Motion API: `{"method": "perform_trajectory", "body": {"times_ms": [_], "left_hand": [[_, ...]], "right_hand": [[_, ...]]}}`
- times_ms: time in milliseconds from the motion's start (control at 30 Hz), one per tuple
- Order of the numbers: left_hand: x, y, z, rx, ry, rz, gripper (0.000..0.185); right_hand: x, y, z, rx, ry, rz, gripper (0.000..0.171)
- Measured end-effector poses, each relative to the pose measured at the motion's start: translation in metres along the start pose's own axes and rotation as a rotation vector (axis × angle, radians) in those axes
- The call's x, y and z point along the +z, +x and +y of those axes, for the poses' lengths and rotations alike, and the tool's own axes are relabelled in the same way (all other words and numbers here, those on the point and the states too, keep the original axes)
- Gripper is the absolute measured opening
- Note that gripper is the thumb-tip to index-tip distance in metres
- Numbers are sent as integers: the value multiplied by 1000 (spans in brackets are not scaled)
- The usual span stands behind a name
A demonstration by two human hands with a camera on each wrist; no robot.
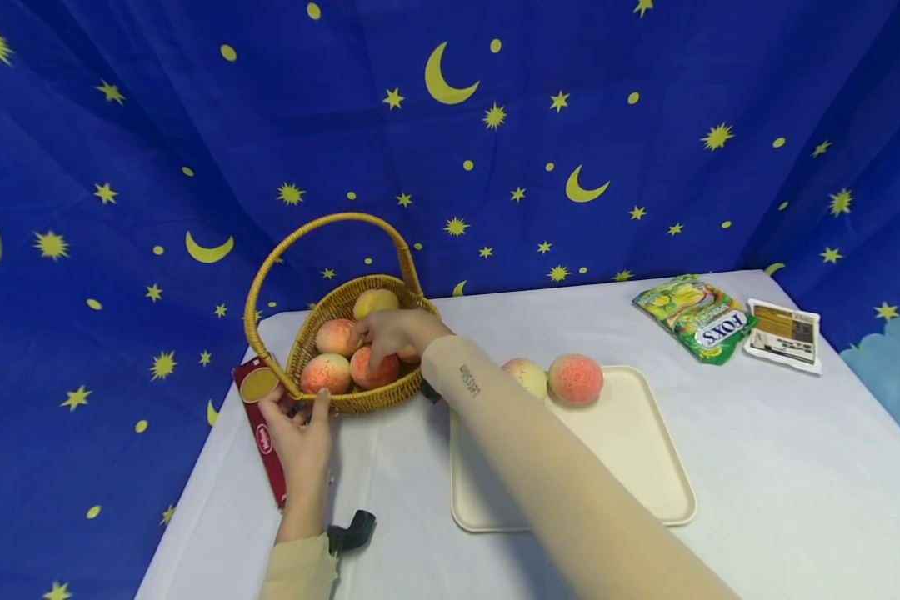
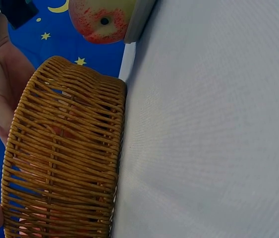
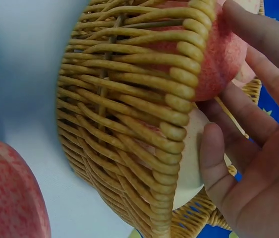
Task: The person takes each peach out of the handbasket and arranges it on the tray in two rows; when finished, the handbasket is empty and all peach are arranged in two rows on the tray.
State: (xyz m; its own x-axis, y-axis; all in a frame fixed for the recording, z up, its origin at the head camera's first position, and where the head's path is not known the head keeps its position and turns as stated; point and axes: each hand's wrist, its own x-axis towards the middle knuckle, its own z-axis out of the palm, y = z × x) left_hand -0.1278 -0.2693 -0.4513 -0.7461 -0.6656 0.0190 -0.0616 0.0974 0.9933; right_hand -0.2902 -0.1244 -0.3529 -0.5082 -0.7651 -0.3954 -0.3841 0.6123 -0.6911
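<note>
A wicker basket (image 1: 367, 403) with a tall arched handle stands at the left of the table, holding several peaches (image 1: 326, 374). My left hand (image 1: 300, 437) grips the basket's front left rim by the handle's base, thumb at the edge. Inside the basket, my right hand (image 1: 396, 330) holds a red peach (image 1: 363, 375) near the front. In the right wrist view, its fingers curve about that red peach (image 3: 223, 62), with a pale peach (image 3: 191, 163) just below. The left wrist view shows the woven side (image 2: 65, 158) of the basket.
Right of the basket lies a cream tray (image 1: 622, 467), with a red peach (image 1: 576, 379) and a pale yellow peach (image 1: 527, 375) at its back. A long red box (image 1: 270, 450) lies by my left hand. At the back right are a green FOX'S bag (image 1: 697, 317) and a white-edged packet (image 1: 783, 336).
</note>
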Motion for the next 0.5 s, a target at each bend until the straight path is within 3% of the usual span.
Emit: {"method": "perform_trajectory", "body": {"times_ms": [200, 500], "left_hand": [[0, 0, 1, 5, 2, 2, 63], [1, 0, 1, 6, 0, 1, 64]], "right_hand": [[5, -4, -3, 70, 105, 12, 69], [9, -1, -13, 115, -237, 1, 73]]}}
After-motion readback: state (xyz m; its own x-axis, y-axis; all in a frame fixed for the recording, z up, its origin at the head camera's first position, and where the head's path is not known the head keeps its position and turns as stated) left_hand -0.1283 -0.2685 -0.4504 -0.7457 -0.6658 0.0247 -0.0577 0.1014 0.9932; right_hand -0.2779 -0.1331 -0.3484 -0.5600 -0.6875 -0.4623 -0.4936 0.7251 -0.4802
